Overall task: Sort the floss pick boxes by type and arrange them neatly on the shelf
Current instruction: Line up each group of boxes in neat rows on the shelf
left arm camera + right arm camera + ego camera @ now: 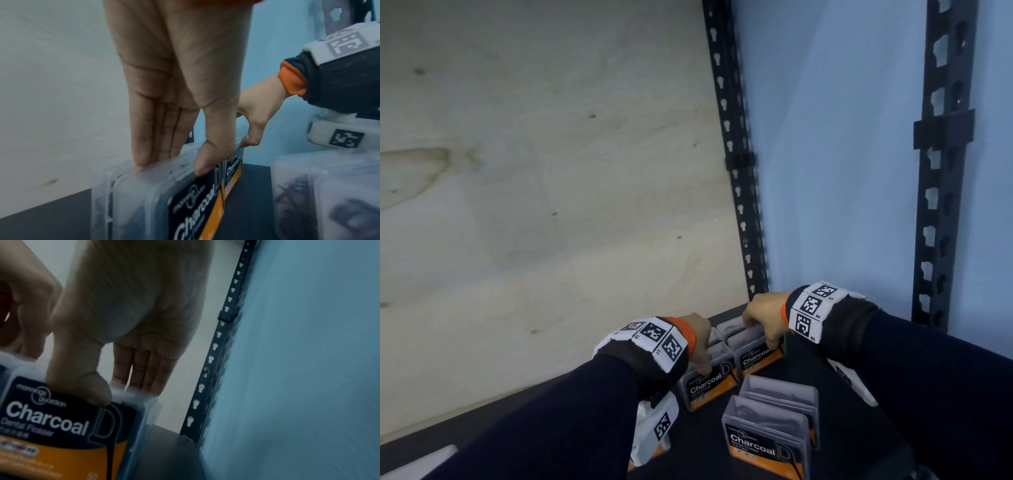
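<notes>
1. The left hand (697,337) is pinching the left Charcoal box (707,389) from above, thumb on the label face and fingers behind, presumably to square it in the row.
2. The right hand (765,317) is gripping the right Charcoal box (756,356) likewise, at the far right corner of the shelf (804,363).
3. The wrist views are showing the fingers (156,138) behind each box; the head view alone is showing the two near boxes (770,431) waiting.
</notes>
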